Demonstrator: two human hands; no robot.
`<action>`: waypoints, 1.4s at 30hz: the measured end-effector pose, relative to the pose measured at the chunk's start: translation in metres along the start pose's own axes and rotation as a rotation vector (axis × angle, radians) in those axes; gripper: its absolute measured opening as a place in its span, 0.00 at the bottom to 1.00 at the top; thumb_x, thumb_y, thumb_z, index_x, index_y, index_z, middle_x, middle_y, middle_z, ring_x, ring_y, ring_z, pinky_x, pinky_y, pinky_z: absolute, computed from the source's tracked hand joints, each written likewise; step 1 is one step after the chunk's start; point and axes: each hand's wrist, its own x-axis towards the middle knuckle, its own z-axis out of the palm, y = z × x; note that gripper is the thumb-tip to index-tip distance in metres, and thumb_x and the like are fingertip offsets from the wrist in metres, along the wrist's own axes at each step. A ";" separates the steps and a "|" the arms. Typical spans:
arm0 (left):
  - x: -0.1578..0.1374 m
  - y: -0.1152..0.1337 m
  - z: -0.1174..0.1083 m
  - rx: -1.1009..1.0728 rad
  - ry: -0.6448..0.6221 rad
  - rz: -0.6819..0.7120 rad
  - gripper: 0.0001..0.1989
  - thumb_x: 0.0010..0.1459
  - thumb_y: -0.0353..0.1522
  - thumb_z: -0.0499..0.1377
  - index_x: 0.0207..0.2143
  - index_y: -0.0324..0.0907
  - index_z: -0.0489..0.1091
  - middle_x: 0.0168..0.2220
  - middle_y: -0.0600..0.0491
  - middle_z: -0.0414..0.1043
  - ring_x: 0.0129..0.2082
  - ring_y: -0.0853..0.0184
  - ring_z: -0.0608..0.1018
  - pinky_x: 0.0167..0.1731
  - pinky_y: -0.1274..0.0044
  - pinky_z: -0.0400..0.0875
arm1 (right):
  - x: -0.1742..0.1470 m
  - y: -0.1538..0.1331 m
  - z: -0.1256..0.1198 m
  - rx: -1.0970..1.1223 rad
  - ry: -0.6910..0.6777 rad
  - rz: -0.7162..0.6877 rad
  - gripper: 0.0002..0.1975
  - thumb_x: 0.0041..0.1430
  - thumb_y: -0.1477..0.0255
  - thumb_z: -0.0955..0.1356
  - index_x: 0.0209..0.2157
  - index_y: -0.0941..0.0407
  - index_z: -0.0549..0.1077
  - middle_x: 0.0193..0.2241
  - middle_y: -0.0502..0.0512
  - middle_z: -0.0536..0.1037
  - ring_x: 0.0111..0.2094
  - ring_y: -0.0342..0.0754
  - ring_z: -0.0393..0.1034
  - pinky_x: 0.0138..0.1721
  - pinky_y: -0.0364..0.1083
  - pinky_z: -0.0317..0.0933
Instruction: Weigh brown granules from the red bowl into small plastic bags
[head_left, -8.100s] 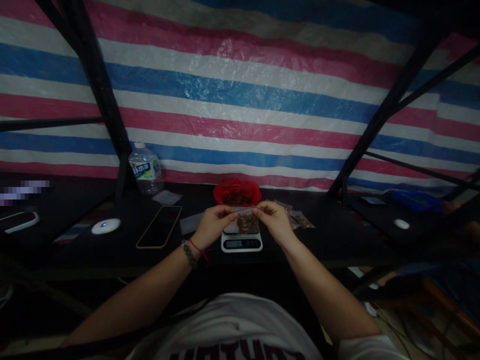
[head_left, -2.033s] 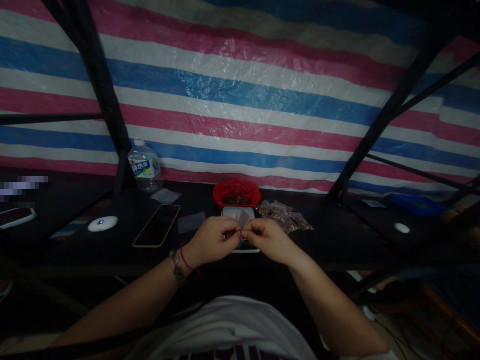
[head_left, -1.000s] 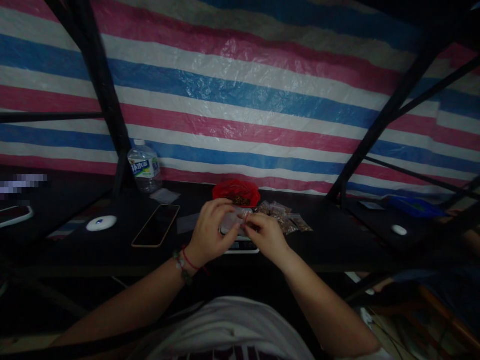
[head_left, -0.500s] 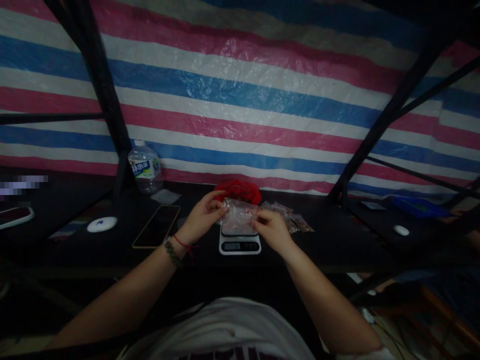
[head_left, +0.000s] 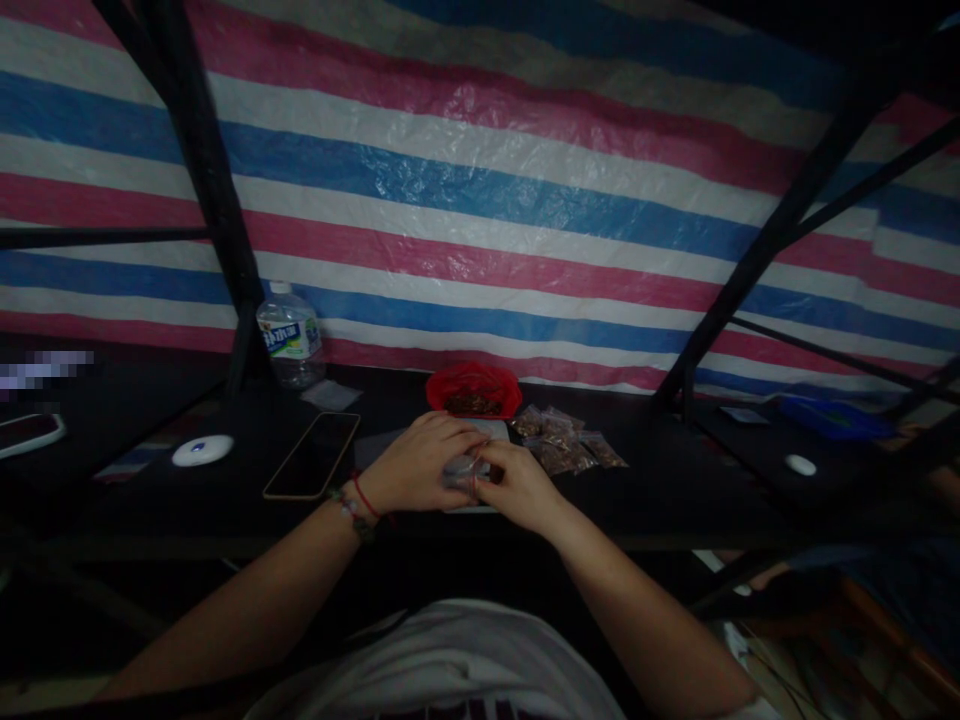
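Note:
Both hands meet over a small white digital scale (head_left: 491, 428), which they mostly cover. My left hand (head_left: 421, 465) has its fingers closed on one side of a clear plastic bag (head_left: 460, 468). From the other side my right hand (head_left: 519, 484) pinches the bag's edge. What the bag contains, if anything, cannot be made out. Just behind the scale, a red plastic bag (head_left: 474, 384) stands with its mouth spread, showing small brown pieces (head_left: 472, 403) inside. Right of the scale lie several small clear packets (head_left: 562, 440) filled with similar brown pieces.
A phone (head_left: 315, 455) lies left of my hands, with a round white device (head_left: 202, 450) farther left. Behind them stand a clear bottle (head_left: 289, 335) and a flat plastic bag (head_left: 330, 395). Dark metal posts (head_left: 214, 190) frame the striped sheet (head_left: 480, 230). A blue tray (head_left: 836, 418) sits far right.
My hands have come down and closer together with the clear bag, which was spread flat above the scale. They now cover the scale's display, and the red bag's contents show.

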 end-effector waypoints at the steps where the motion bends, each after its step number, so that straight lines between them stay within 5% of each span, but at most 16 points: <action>1: 0.000 -0.002 0.000 -0.015 0.004 -0.005 0.26 0.49 0.43 0.63 0.50 0.44 0.69 0.47 0.47 0.73 0.49 0.57 0.73 0.53 0.66 0.62 | 0.000 0.001 0.000 0.021 0.013 -0.008 0.06 0.54 0.73 0.70 0.36 0.57 0.76 0.33 0.53 0.78 0.33 0.46 0.70 0.36 0.44 0.62; 8: -0.007 -0.041 -0.012 -0.102 0.145 -0.230 0.20 0.50 0.40 0.62 0.44 0.41 0.69 0.43 0.47 0.73 0.42 0.60 0.75 0.44 0.70 0.69 | 0.008 0.030 -0.005 0.161 0.255 0.096 0.09 0.60 0.69 0.65 0.39 0.57 0.75 0.36 0.56 0.77 0.36 0.45 0.70 0.35 0.43 0.63; 15: -0.013 -0.074 0.007 -0.174 0.192 -0.493 0.21 0.52 0.42 0.59 0.45 0.40 0.68 0.43 0.49 0.73 0.41 0.60 0.76 0.42 0.71 0.69 | 0.014 0.067 -0.005 0.050 0.221 0.055 0.10 0.60 0.74 0.63 0.39 0.57 0.76 0.37 0.56 0.77 0.41 0.46 0.70 0.43 0.46 0.63; 21: -0.007 -0.095 0.027 -0.325 0.143 -0.603 0.18 0.51 0.41 0.58 0.42 0.40 0.69 0.41 0.50 0.75 0.39 0.61 0.76 0.42 0.72 0.70 | 0.051 0.118 -0.012 -0.027 0.215 0.197 0.12 0.59 0.76 0.62 0.40 0.57 0.76 0.42 0.56 0.78 0.45 0.46 0.70 0.50 0.47 0.62; 24: 0.004 -0.105 0.035 -0.306 0.151 -0.637 0.17 0.51 0.37 0.57 0.43 0.41 0.68 0.41 0.50 0.75 0.39 0.62 0.76 0.41 0.73 0.69 | 0.085 0.133 -0.012 -0.130 0.097 0.231 0.16 0.58 0.79 0.62 0.44 0.57 0.76 0.46 0.56 0.78 0.48 0.46 0.70 0.52 0.46 0.61; 27: 0.019 -0.117 0.040 -0.223 0.145 -0.656 0.17 0.50 0.34 0.57 0.44 0.40 0.67 0.41 0.48 0.75 0.39 0.62 0.76 0.40 0.74 0.69 | 0.111 0.138 -0.016 -0.296 -0.174 0.236 0.20 0.56 0.83 0.61 0.46 0.57 0.76 0.48 0.56 0.77 0.49 0.46 0.70 0.52 0.43 0.60; 31: 0.035 -0.134 0.046 -0.168 0.011 -0.440 0.14 0.50 0.33 0.57 0.41 0.42 0.69 0.39 0.50 0.75 0.37 0.63 0.76 0.37 0.75 0.67 | 0.116 0.143 -0.023 -0.528 -0.438 0.289 0.19 0.51 0.82 0.65 0.42 0.54 0.79 0.42 0.55 0.80 0.44 0.48 0.73 0.46 0.41 0.62; 36: 0.048 -0.151 0.056 -0.030 -0.224 -0.431 0.07 0.50 0.34 0.58 0.34 0.43 0.70 0.32 0.51 0.75 0.30 0.63 0.75 0.31 0.76 0.64 | 0.103 0.150 -0.024 -0.624 -0.481 0.358 0.11 0.49 0.78 0.68 0.34 0.56 0.80 0.34 0.60 0.81 0.37 0.52 0.75 0.40 0.44 0.64; 42: 0.061 -0.157 0.048 0.031 -0.038 -0.549 0.15 0.56 0.35 0.53 0.45 0.42 0.68 0.41 0.45 0.75 0.38 0.61 0.76 0.37 0.74 0.65 | 0.108 0.154 -0.040 -0.694 -0.301 0.373 0.18 0.62 0.74 0.60 0.49 0.58 0.74 0.48 0.65 0.76 0.49 0.53 0.70 0.48 0.47 0.61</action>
